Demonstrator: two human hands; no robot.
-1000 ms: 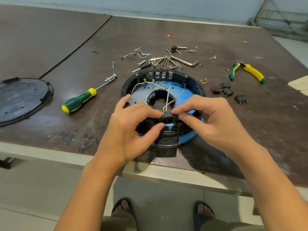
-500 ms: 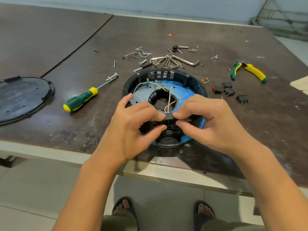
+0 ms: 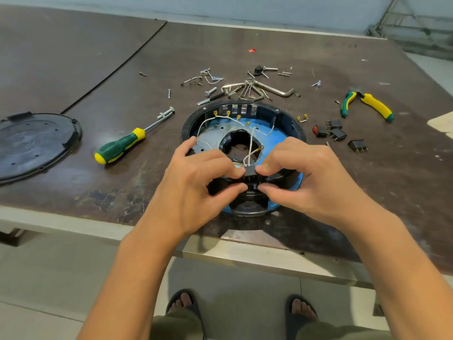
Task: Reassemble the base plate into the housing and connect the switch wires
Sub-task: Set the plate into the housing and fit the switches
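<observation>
1. The left hand (image 3: 196,182) and the right hand (image 3: 311,177) meet over the near rim of the housing (image 3: 290,119). Each pinches the same small black switch (image 3: 250,171) between thumb and forefinger, and the other fingers are loosely curled.
2. The housing, a round black ring, lies flat on the bench (image 3: 367,180) near its front edge. The blue base plate (image 3: 267,127) sits inside the ring, and blue also shows below the near rim.
3. White switch wires (image 3: 251,143) rise from the switch and loop across the plate. Several end in brass terminals near the far wall.
4. A green and yellow screwdriver (image 3: 122,147) lies left of the housing. A round black cover (image 3: 34,143) lies further left, and its embossing is too faint to read.
5. A hex key set (image 3: 269,88) and loose screws (image 3: 210,77) are scattered behind the housing.
6. Green and yellow pliers (image 3: 375,104) lie to the right. Spare switches (image 3: 337,133), one with a red face, lie between the pliers and the housing.
</observation>
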